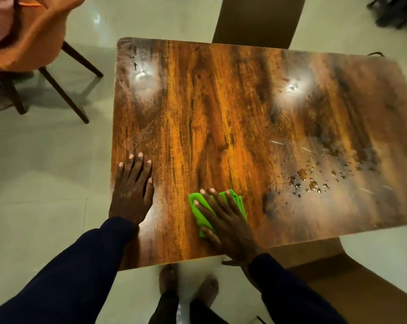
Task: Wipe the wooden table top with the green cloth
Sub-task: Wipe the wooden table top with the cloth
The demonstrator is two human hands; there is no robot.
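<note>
Orange chair (31, 36) far left; brown chair (258, 19) beyond table.

A person stands at the near edge of a table (232, 101), the left hand (132, 195) lying flat on its near-left corner and the right hand (225, 223) spread flat on a folded cloth (199, 213) just to the right of it. Water droplets (314, 181) lie scattered on the top further right, well apart from the cloth. A chair (34, 43) stands on the floor (45, 171) off the far-left corner, and the person's feet (188, 286) show below the near edge.
</note>
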